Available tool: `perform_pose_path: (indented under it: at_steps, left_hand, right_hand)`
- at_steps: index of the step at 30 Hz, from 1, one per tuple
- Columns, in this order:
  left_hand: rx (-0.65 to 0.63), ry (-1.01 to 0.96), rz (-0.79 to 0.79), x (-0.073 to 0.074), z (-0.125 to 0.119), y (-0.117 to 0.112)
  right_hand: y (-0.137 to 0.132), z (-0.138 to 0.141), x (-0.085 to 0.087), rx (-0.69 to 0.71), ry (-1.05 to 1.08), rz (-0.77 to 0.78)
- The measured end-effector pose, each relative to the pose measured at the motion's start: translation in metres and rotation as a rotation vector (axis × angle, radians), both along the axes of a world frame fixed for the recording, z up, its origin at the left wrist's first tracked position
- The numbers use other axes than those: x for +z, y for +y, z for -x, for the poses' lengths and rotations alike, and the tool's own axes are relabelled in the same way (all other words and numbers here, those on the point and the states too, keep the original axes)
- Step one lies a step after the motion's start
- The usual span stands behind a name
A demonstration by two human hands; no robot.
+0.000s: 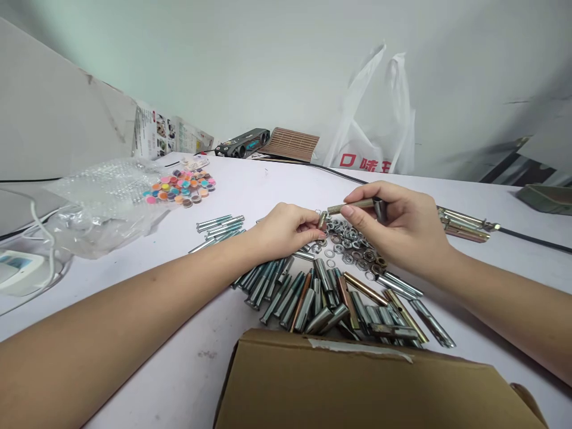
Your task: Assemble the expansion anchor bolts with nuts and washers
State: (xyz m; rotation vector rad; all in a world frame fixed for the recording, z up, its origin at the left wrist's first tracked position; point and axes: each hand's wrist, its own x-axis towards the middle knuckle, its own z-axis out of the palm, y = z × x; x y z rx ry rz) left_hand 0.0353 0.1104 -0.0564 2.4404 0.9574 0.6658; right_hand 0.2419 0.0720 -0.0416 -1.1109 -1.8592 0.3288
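My right hand (397, 229) is closed around a brass-coloured expansion bolt (351, 207), held level above a heap of nuts and washers (353, 247). My left hand (288, 229) pinches a small metal sleeve or nut (322, 220) right at the bolt's left tip. Below both hands lies a pile of several metal sleeves and bolts (326, 298) on the white table (268, 185).
A brown cardboard box (366, 387) stands at the near edge. Loose bolts (221, 225) lie to the left, finished bolts (465, 223) to the right. Coloured discs (181, 186), bubble wrap (100, 196), a white plastic bag (375, 128) and a black cable (531, 238) lie further off.
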Motion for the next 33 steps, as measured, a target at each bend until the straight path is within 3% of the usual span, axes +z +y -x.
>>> perform_pose_path:
  at_steps: [10, 17, 24, 33]
  left_hand:
    - [-0.022, 0.013, 0.016, -0.001, -0.004, 0.001]
    - [0.013, -0.02, 0.136, -0.001, -0.002, 0.001]
    - [0.001, -0.075, 0.207, 0.001, -0.002, 0.0]
    - [0.008, -0.095, 0.21, -0.001, -0.001, 0.001]
  right_hand:
    - [0.005, 0.01, 0.005, 0.148, 0.025, 0.07]
    - [0.007, 0.001, 0.001, 0.043, -0.02, 0.049]
    - [0.008, -0.003, 0.003, 0.035, -0.551, 0.43]
    - [0.014, -0.005, 0.009, 0.036, -0.557, 0.558]
